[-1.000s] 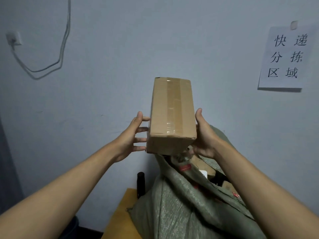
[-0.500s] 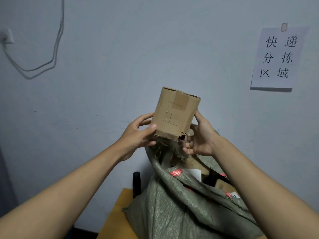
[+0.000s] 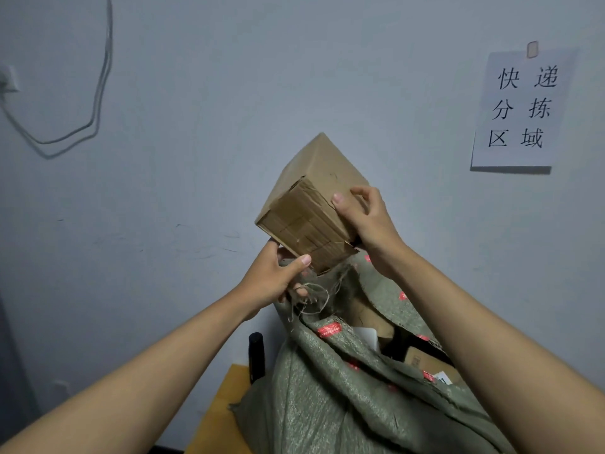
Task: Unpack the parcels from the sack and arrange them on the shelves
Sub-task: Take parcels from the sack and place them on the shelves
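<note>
Sack (image 3: pixel 343 404) with parcels (image 3: pixel 425 362) inside, box (image 3: pixel 311 208) above.

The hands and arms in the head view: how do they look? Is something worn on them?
Both forearms are bare up to the frame edge; no sleeves show. The left hand and right hand wear no gloves, and no ring, watch or bracelet is visible. Fingernails are short and unpainted. No markings can be seen.

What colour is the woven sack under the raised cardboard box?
Grey-green woven sack with small red printed marks, seen in the head view.
</note>
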